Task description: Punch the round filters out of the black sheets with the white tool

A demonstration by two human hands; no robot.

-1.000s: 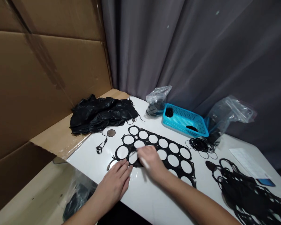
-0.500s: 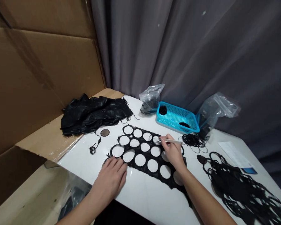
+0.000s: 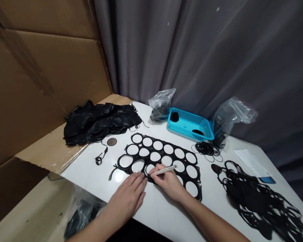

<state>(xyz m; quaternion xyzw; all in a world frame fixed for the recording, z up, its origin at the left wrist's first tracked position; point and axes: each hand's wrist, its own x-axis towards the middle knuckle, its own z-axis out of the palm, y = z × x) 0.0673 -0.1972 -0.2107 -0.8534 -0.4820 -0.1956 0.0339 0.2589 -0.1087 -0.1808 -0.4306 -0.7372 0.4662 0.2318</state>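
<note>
A black rubber sheet [image 3: 164, 155] punched with round holes lies flat on the white table [image 3: 164, 215]. My left hand [image 3: 128, 198] rests flat on the table, fingers stretched, its tips on the sheet's near edge. My right hand [image 3: 168, 182] pinches a thin white stick tool [image 3: 165, 170], whose tip touches the sheet's near edge beside my left fingertips.
A heap of black sheets [image 3: 99, 121] lies at the back left on cardboard. A blue basket [image 3: 189, 125], two clear bags [image 3: 161, 102] [image 3: 229, 117], loose black rings [image 3: 206, 148], a tangle of black scrap [image 3: 257, 201] and a paper [image 3: 252, 163] sit to the right.
My right hand with the stick tool has come back from the sheet's far side to its near edge, next to my left fingertips. The left hand has stayed in place.
</note>
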